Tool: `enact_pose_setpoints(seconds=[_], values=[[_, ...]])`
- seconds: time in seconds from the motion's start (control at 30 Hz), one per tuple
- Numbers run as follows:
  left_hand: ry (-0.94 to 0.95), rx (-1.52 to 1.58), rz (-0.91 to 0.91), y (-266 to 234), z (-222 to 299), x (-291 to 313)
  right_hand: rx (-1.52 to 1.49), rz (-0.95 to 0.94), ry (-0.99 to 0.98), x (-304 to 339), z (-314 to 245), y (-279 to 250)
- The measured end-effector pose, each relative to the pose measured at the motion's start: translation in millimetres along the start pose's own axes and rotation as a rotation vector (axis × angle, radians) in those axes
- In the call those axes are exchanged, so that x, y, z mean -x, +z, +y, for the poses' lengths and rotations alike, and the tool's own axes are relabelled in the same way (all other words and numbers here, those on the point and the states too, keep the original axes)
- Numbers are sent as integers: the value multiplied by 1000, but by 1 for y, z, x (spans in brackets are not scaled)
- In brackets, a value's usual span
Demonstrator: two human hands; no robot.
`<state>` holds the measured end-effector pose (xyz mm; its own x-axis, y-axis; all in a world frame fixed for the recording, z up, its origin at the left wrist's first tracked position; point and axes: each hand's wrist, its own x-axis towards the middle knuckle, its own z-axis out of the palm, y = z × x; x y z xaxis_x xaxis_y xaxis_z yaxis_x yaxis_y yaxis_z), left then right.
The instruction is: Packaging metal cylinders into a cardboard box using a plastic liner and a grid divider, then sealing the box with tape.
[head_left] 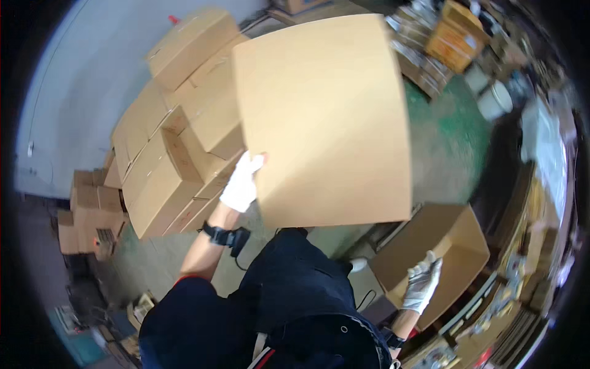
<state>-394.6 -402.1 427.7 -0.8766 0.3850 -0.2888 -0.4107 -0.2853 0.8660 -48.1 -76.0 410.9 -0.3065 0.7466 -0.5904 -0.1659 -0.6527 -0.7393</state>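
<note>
green floor (pixel 455 114). my left hand (pixel 241 183) grips cardboard (pixel 329 123) by its 8-o'clock edge; likely light, stiff, best held there. right hand (pixel 423 281) by open box (pixel 465 277), 4 o'clock: can't tell grip.

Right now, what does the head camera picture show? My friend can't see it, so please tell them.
A white-gloved left hand grips the left edge of a big brown piece of cardboard. The white-gloved right hand is by an open cardboard box, at lower right. More boxes are stacked at upper left.
</note>
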Motion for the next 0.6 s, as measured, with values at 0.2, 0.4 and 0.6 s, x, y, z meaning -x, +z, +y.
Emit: enact_pose_setpoints(seconds=[0.2, 0.4, 0.6], values=[[96, 188, 379, -238, 63, 40, 427, -365, 170, 11, 86, 188], [-38, 253, 659, -303, 70, 12, 871, -681, 42, -15, 119, 276], [127, -782, 1093, -285, 92, -106, 997, -779, 75, -36, 93, 319]])
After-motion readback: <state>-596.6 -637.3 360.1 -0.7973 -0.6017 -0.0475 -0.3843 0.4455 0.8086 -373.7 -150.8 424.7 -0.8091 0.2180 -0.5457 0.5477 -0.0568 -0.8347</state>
